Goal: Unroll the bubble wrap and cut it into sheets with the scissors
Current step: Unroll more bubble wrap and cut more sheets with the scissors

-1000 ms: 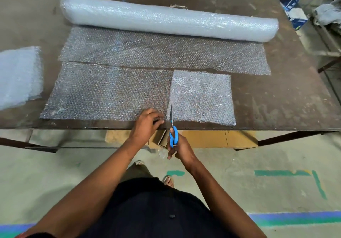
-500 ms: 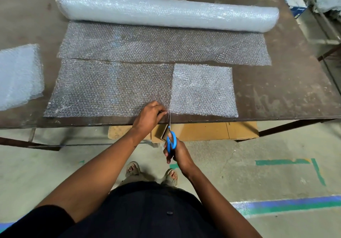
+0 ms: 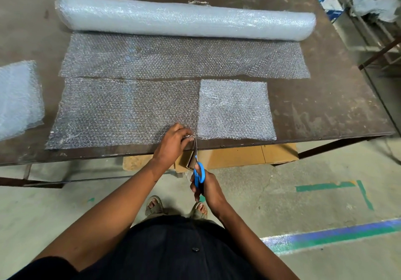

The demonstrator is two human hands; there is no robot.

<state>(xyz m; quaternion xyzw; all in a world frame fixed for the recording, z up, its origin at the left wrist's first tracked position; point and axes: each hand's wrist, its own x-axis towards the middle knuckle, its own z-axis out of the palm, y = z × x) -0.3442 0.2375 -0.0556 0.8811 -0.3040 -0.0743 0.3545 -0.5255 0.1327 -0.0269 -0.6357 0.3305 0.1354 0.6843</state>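
The near edge of the long strip of bubble wrap (image 3: 121, 114) is pinched by the left hand (image 3: 173, 140) at the table (image 3: 325, 110) edge, apparently to keep the film taut for the blades. The blue-handled scissors (image 3: 198, 171) are gripped by the right hand (image 3: 206, 189) just below that edge, tips aimed at the strip's right end. 1 cut sheet (image 3: 235, 109) lies just right of the strip; the roll (image 3: 184, 18) rests behind it.
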